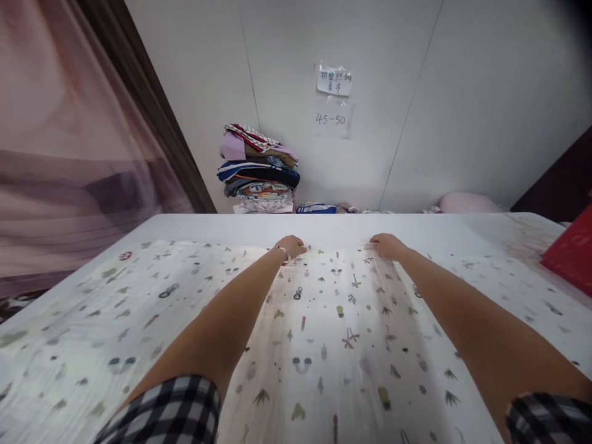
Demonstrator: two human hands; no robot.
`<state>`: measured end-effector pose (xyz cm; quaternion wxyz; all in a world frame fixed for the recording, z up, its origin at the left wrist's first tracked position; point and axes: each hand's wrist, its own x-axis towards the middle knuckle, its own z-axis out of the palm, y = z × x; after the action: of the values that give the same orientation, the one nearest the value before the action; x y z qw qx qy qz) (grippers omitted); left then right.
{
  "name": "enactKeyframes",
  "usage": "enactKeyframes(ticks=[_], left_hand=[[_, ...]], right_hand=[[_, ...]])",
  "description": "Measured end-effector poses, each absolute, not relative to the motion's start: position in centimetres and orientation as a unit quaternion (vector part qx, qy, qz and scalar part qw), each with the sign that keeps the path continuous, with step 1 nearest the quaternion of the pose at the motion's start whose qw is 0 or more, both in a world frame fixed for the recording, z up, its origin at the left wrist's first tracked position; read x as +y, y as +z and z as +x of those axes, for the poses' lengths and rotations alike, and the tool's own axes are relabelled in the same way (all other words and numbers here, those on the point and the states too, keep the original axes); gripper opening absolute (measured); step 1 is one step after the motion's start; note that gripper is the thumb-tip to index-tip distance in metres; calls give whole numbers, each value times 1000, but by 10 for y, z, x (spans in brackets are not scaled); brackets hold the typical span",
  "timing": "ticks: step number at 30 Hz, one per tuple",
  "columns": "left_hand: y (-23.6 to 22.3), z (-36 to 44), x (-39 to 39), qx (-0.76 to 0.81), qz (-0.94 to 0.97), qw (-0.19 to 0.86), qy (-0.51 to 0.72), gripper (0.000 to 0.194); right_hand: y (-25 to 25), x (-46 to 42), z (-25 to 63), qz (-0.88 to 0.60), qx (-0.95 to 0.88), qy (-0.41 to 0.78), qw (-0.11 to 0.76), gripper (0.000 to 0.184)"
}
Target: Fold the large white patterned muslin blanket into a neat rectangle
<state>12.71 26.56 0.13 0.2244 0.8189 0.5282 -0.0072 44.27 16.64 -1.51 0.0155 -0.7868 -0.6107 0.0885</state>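
Note:
A thin white cloth (319, 320) printed with small plants, rainbows and other little figures lies spread over a white table. Both my arms reach forward across it to its far edge. My left hand (292, 244), with a bracelet at the wrist, has its fingers closed on that edge, left of centre. A short way to the right, my right hand (387, 245) pinches the same edge. Between the two hands the edge runs nearly straight. The cloth's near part passes out of view at the bottom.
Beyond the white table (333, 228) rises a stack of folded fabrics (261, 172) against the wall. Two paper notes (333, 80) are taped above. A red object (573, 253) stands at the right edge; a pinkish curtain (78, 148) hangs at left.

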Motion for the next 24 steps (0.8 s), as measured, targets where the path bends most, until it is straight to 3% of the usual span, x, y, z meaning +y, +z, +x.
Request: enactKeyframes(ticks=[12, 24], left_hand=[[-6, 136, 268, 531, 842, 64, 72, 31], [-13, 109, 265, 431, 901, 35, 5, 21]], right_hand=[[-17, 155, 435, -789, -610, 11, 74, 37], [-11, 140, 460, -766, -636, 81, -50, 19]])
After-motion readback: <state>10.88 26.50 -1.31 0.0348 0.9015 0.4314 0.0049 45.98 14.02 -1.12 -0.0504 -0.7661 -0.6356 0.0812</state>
